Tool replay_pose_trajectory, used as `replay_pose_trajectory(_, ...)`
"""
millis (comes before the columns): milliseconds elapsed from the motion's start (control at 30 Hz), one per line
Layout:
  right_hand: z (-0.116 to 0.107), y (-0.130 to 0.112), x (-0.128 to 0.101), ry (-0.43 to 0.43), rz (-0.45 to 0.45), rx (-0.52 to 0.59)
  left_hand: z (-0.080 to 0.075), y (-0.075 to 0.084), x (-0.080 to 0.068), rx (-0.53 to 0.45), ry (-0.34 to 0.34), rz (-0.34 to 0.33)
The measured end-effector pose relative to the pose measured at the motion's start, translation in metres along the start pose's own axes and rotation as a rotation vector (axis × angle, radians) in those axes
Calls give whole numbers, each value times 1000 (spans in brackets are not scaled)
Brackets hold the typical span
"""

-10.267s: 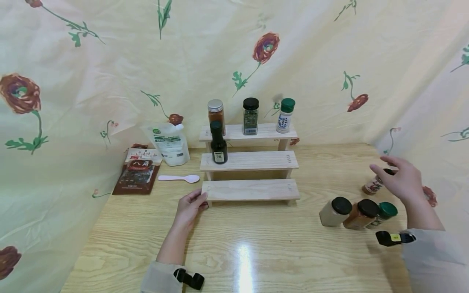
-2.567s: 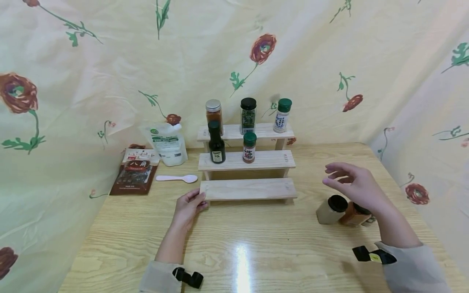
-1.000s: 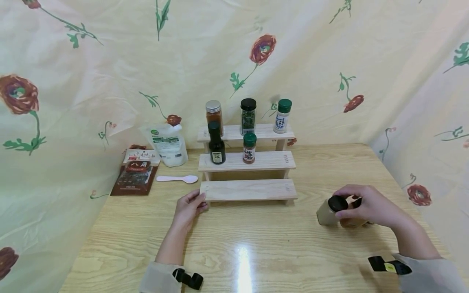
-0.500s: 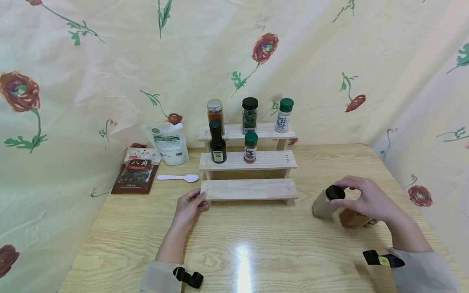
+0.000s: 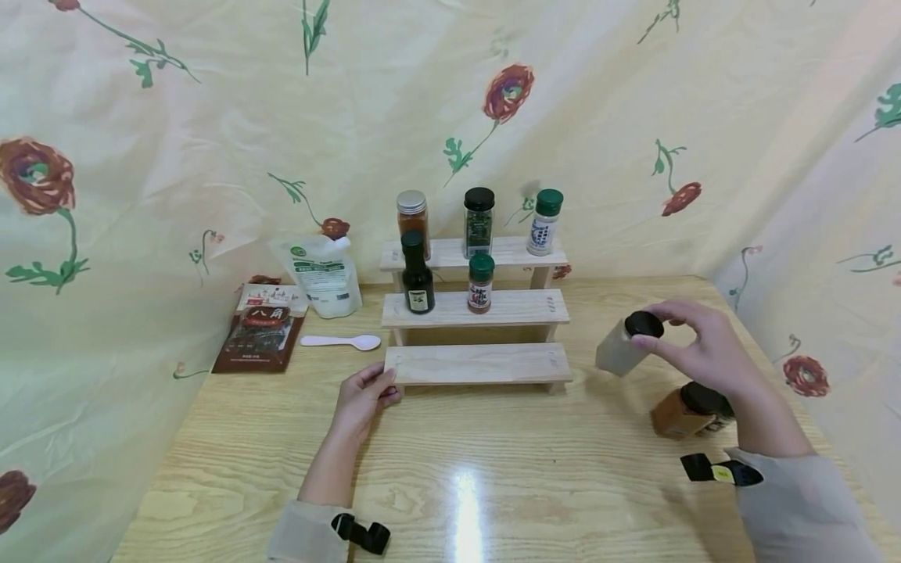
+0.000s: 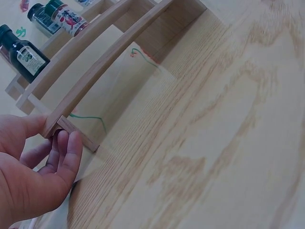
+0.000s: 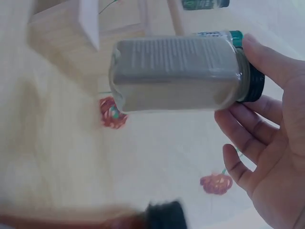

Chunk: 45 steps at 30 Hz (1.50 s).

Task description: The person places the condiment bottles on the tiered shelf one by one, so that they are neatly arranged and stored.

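My right hand (image 5: 704, 348) pinches a spice jar (image 5: 621, 349) of pale powder by its black lid and holds it tilted, off the table. In the right wrist view the jar (image 7: 176, 76) is clear-walled, with thumb and fingers at the lid end. With the left hand (image 5: 362, 403) I grip the left end of the lowest step of a three-step wooden rack (image 5: 479, 364). The left wrist view has that thumb over the board and the fingers curled under it. On the middle step stand a dark bottle (image 5: 418, 289) and a green-capped shaker (image 5: 480, 285).
The top step bears a silver-lidded jar (image 5: 412, 211), a black-lidded jar (image 5: 479, 223) and a green-capped shaker (image 5: 545, 223). A brown jar (image 5: 679, 414) stands below my right hand, a green-lidded one (image 5: 721, 418) partly behind it. Left lie a spoon (image 5: 341, 342), white pouch (image 5: 325, 277) and brown packet (image 5: 260, 332).
Earlier, a green-capped shaker came onto the middle step. My right hand has since taken the pale jar by its lid, lifted it and moved it away from me. The left hand stays put.
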State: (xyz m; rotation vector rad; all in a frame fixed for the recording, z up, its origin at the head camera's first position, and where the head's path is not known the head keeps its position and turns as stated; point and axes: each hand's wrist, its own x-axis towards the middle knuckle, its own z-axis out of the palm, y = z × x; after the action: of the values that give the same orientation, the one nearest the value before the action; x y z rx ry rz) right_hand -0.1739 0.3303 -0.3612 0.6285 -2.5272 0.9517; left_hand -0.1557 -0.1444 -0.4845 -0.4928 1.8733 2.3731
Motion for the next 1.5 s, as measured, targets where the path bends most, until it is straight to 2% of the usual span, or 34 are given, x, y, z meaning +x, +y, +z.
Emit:
replay_pose_trajectory(100,0,-5,9,39,13,16,0,0,-1,-7,-2,6)
replay_pose_trajectory(233,0,-10,21,76,-13,28,0,0,0,1,-5,12)
replay_pose_trajectory(400,2,-15,33,84,-45,18,0,0,-1,3,-7,15)
replay_pose_trajectory(767,4,-23,57,18,-58,4,1,-1,0,-8,7,7)
replay_pose_trajectory(1200,17,-27,88,-56,-95,9,0,-2,0,-9,2,6)
replay_pose_trajectory(1500,27,-33,103,-142,-55,18,0,-2,1,-9,-4,11)
